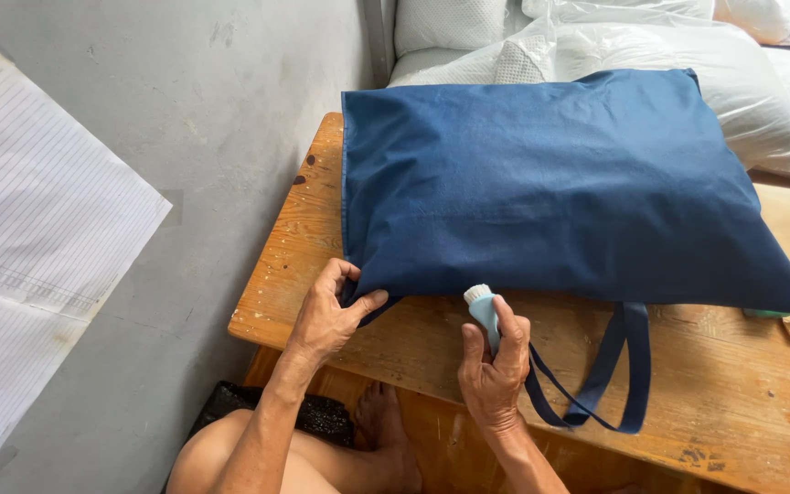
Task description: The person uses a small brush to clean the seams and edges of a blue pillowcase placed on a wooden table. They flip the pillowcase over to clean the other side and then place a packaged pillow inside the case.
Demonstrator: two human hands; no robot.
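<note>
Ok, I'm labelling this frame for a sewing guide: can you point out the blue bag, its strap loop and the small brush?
blue bag [550, 183], head view, middle of the cloth face.
strap loop [635, 366], head view, right side of the hanging strap.
small brush [479, 297], head view, white bristle head above the right hand's fingers.

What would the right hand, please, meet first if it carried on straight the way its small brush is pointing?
Most likely the near edge of the blue bag: the right hand aims the light blue brush up at it, bristles almost touching, though depth is unclear.
</note>
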